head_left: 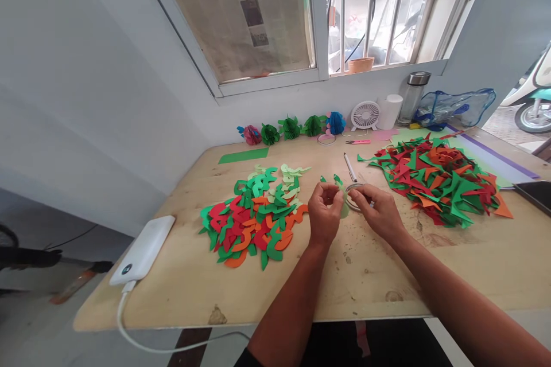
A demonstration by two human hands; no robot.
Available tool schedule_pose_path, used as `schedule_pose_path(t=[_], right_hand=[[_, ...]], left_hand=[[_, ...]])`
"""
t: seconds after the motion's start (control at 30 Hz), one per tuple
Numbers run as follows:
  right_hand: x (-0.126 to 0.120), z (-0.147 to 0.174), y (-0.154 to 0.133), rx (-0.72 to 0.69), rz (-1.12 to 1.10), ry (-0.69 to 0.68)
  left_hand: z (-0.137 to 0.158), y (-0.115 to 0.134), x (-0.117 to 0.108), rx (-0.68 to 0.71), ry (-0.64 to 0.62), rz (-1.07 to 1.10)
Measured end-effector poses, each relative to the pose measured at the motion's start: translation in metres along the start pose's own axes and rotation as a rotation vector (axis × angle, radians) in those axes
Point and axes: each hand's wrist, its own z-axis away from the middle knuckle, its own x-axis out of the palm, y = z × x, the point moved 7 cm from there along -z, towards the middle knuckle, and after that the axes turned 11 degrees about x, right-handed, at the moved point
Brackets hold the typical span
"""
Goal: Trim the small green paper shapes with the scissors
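My left hand [326, 212] is closed in a pinch on a light green paper cutout [344, 211], whose lower part shows between my two hands. Close by on the right, my right hand [381, 211] has thumb and fingertips pressed together; whatever they hold is too small to make out. Behind its fingertips lies a thin ring-shaped coil [353, 204], partly covered by the hand. Small dark green paper bits [337, 179] show just beyond my left fingers. A white pen [350, 167] lies past the hands.
Left of my hands spreads a pile of curved paper cutouts [245, 223]; a heap of paper scraps [443, 178] lies right. Several folded paper figures [290, 127], pink snips [358, 141], a small fan [365, 116] and a bottle [414, 97] line the back. A power bank [143, 249] sits at the left edge.
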Motion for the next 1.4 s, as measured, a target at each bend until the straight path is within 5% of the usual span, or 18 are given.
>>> schedule_pose_path(t=[0.23,0.37,0.57,0.7,0.8,1.07,1.3,1.4], right_hand=[[0.003,-0.003,0.01,0.102,-0.075,-0.057],[-0.002,-0.007,0.017,0.176,-0.115,-0.037],[-0.01,-0.012,0.025,0.236,-0.155,0.012],[-0.008,-0.012,0.025,0.233,-0.146,-0.001],[-0.006,-0.012,0.025,0.221,-0.142,-0.006],[-0.006,-0.012,0.024,0.209,-0.148,-0.024],[-0.012,-0.013,0.023,0.24,-0.173,0.016],[-0.004,-0.012,0.023,0.299,-0.248,-0.072]], left_hand=[[0.0,-0.007,0.005,-0.082,-0.022,0.084],[-0.006,-0.005,-0.006,-0.047,-0.03,-0.07],[0.012,-0.003,0.027,0.112,-0.729,-0.653],[0.022,-0.008,0.032,0.194,-0.877,-0.952],[0.025,-0.016,0.032,0.177,-0.916,-0.983],[0.016,-0.017,0.029,0.158,-0.736,-0.784],[-0.003,0.002,0.0,0.094,-0.227,-0.508],[-0.003,0.01,-0.006,0.132,-0.103,-0.505]])
